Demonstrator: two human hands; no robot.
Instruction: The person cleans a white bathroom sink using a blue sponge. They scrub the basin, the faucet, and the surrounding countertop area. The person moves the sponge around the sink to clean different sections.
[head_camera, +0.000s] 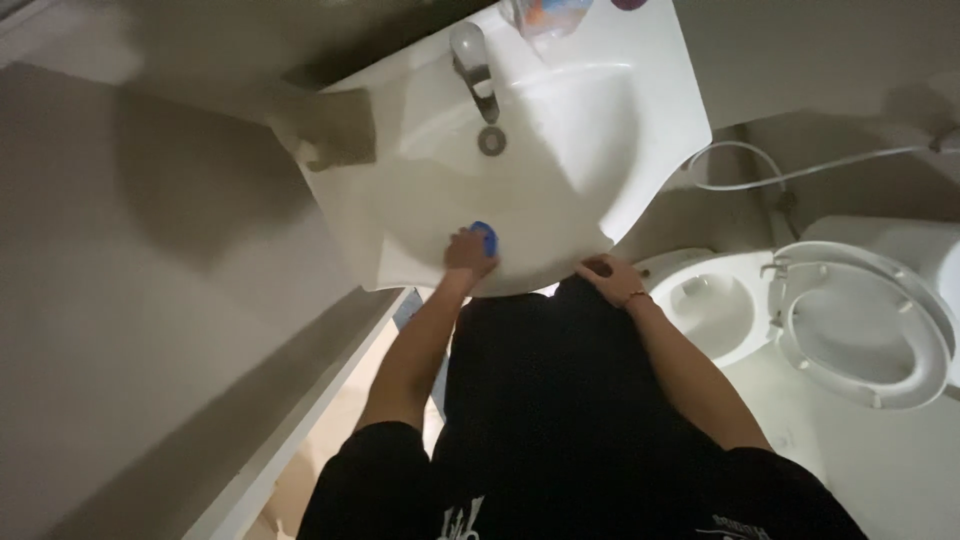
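My left hand (468, 254) presses a small blue scrubbing pad (486, 234) against the front inside slope of a white washbasin (560, 130). My right hand (610, 280) rests flat on the basin's front rim, fingers curled over the edge, holding nothing. A chrome tap (474, 62) stands at the back of the basin, with the round drain (491, 140) below it. My dark clothing hides the basin's underside.
A white toilet (720, 305) with its seat and lid (865, 325) raised stands to the right. A white hose (790, 175) runs along the wall behind it. A grey wall and a white ledge (290, 420) close in on the left. Colourful items (545, 15) sit on the basin's back edge.
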